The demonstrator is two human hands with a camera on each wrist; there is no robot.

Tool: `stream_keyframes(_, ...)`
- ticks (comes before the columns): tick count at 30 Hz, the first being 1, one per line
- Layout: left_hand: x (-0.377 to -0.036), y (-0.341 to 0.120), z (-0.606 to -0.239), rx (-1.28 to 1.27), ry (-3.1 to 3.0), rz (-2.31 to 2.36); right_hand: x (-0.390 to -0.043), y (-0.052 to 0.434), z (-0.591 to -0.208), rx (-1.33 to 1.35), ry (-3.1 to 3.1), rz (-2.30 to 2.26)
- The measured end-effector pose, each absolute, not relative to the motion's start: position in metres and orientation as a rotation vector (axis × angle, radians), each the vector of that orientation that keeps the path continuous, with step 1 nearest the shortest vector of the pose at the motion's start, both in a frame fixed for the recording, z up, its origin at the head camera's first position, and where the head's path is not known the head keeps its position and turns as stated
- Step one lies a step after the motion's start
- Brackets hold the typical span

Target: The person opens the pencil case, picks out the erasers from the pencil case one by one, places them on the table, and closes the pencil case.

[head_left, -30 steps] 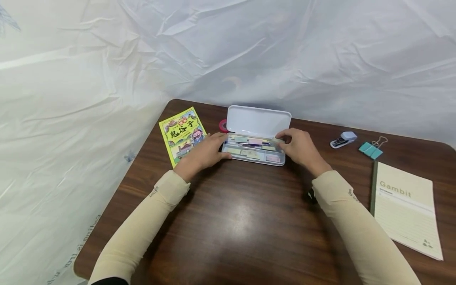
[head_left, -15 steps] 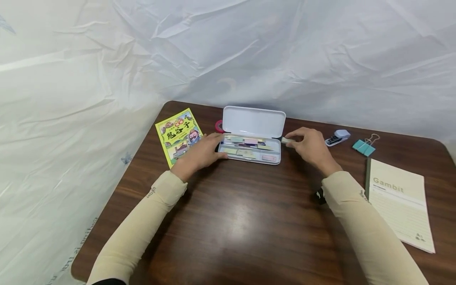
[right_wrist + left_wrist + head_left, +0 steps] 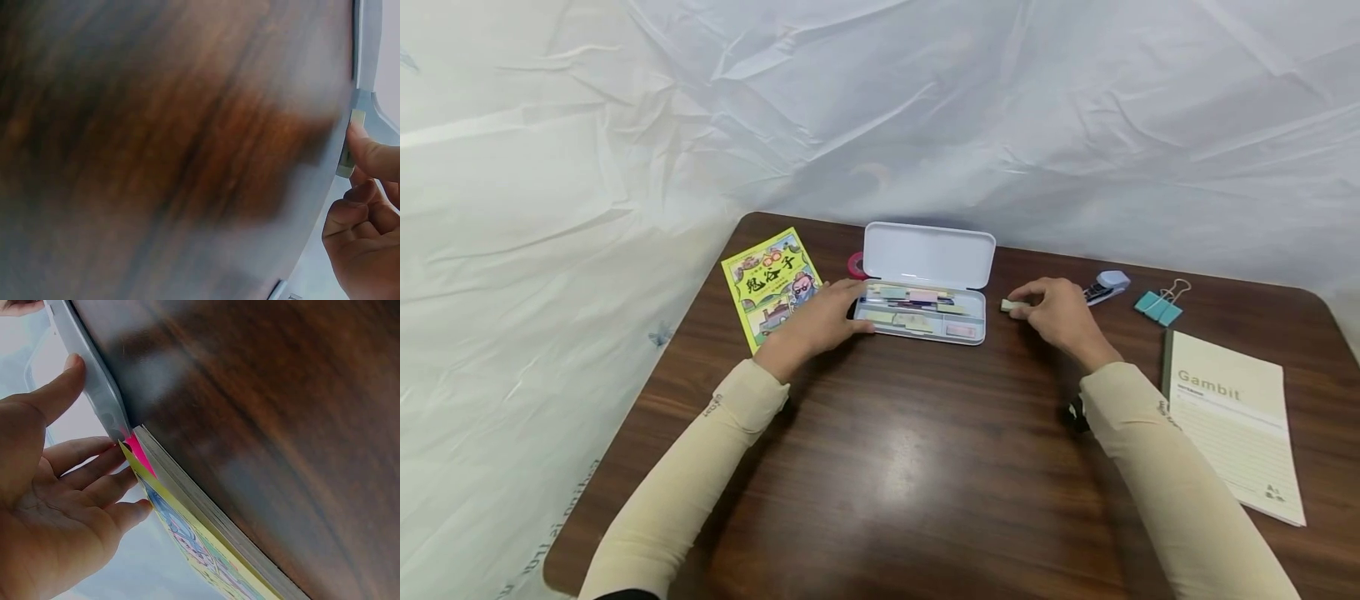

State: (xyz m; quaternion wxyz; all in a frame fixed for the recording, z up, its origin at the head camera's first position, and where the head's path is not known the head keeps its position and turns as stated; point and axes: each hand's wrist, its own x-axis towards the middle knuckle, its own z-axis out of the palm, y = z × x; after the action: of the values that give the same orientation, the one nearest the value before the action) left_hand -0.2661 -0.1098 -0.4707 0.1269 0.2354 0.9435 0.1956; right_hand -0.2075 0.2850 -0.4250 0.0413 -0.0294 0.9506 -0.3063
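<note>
My right hand (image 3: 1060, 315) pinches a small pale green eraser (image 3: 351, 142) between thumb and fingers, close over the table to the right of the pencil case. The white pencil case (image 3: 917, 334) stands open, its lid (image 3: 929, 254) tilted up at the back. Inside lie pens and several pastel sticky-note pads (image 3: 922, 297), with a pink block (image 3: 960, 331) in the front right compartment. At the case's left end, my left hand (image 3: 820, 321) holds it, thumb on the front wall and fingers round the far side, as the left wrist view shows.
A yellow comic-style book (image 3: 769, 283) lies by my left hand, near a pink ring (image 3: 856, 265) behind the case. Beyond my right hand are a pale blue stapler (image 3: 1107, 285), a teal binder clip (image 3: 1159, 308) and a Gambit notebook (image 3: 1232, 417). A pale sheet (image 3: 820, 100) hangs behind the table.
My right hand has carried the eraser out of the pencil case to the right and lowered it towards the table. The left hand has stayed at the case's left end.
</note>
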Motion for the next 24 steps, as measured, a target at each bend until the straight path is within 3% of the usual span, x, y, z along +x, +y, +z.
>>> stream_keyframes(24, -0.268, -0.113, -0.474, 0.707, 2.745, 0.600, -0.204, 0.275, -0.423, -0.064, 2.927, -0.965)
